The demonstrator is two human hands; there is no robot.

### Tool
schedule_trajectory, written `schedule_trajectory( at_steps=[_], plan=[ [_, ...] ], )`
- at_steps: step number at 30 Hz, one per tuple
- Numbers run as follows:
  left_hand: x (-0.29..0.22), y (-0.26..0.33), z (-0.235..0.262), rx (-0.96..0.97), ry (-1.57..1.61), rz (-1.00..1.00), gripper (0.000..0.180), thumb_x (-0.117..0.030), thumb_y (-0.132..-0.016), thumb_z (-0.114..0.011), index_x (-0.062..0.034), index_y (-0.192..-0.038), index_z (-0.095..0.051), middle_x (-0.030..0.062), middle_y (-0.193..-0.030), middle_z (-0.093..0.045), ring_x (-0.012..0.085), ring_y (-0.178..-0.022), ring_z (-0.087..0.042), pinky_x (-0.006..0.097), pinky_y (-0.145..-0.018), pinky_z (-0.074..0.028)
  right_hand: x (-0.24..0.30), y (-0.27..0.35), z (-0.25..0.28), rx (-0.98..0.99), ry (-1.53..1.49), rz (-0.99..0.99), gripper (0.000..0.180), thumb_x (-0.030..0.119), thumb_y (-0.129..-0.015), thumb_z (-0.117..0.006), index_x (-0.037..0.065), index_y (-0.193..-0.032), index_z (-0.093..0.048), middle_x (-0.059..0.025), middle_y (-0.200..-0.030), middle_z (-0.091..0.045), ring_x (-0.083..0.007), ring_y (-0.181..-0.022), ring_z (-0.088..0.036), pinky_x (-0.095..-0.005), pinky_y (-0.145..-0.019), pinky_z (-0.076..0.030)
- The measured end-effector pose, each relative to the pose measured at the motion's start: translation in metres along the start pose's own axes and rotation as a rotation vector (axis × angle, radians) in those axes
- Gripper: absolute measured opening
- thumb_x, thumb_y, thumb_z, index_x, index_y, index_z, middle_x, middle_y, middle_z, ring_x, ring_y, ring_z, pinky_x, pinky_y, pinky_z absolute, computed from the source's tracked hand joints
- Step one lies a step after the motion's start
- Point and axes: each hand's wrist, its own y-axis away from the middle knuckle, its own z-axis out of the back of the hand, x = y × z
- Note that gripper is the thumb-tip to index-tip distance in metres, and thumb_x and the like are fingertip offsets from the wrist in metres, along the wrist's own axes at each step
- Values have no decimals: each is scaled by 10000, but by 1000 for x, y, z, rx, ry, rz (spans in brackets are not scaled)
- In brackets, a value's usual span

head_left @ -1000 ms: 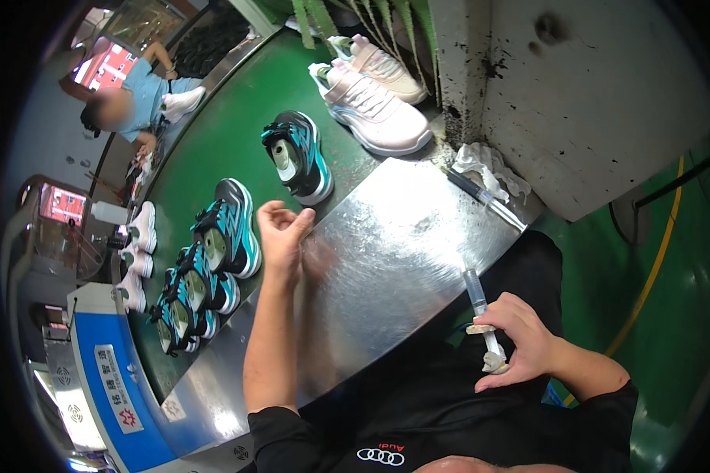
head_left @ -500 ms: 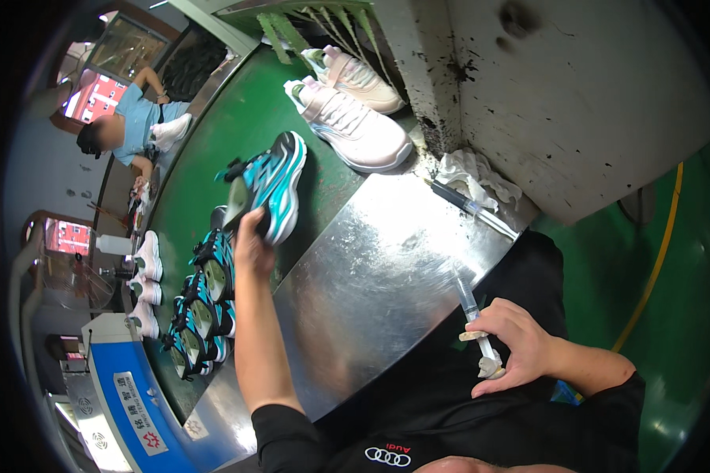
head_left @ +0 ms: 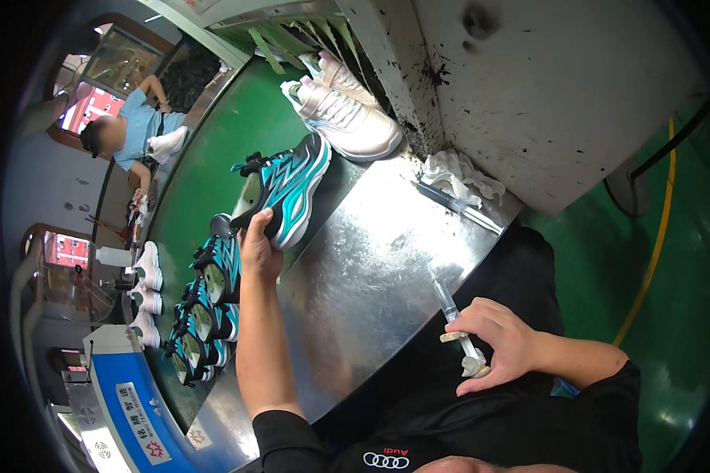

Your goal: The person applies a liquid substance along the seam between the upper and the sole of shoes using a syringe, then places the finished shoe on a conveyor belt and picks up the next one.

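My left hand (head_left: pixel 261 248) grips a black and teal sneaker (head_left: pixel 296 189) by its heel, over the green belt beside the metal ledge. The shoe's toe points away, with the wavy white sole turned to the right. In my right hand (head_left: pixel 493 339) is a clear syringe (head_left: pixel 445 301), its thin tip angled up and away over the ledge's near edge. Whitish residue covers the plunger end. Several more black and teal sneakers (head_left: pixel 205 307) stand in a cluster left of my left forearm.
Pale pink sneakers (head_left: pixel 351 126) sit by the machine housing (head_left: pixel 560 87). A dark-barrelled syringe (head_left: pixel 457 206) and crumpled white cloth (head_left: pixel 461 180) lie on the metal ledge (head_left: pixel 347 307). Across the green belt (head_left: pixel 213 154), a person in light blue (head_left: pixel 142 130) works near white shoes (head_left: pixel 146 296).
My left hand has carried the sneaker a little to the right, toward the pink shoes. My right hand still holds the syringe; the whole view has shifted slightly.
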Motion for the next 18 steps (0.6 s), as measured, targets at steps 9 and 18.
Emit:
schedule_trajectory(
  at_steps=[9,18],
  plan=[
    [-29,127,92,64,-171,16,618,-221,-759,-576,37,-1290,-394,151,-1237,-506,264,-1076,-543,371,-939,-423,3,8,2,23,21,-9,681,401,-631,-791,32,-1124,-501,-80,-952,-565,-249,-772,-527,-332,-707,-441],
    [21,270,64,7,-595,-174,1048,-181,-585,-783,-12,-1395,-139,158,-1374,-282,292,-1217,-410,382,-1016,-319,-8,-26,-4,173,159,-60,697,453,-638,-766,56,-1136,-482,-105,-904,-548,-271,-811,-533,-347,-735,-441]
  ],
)
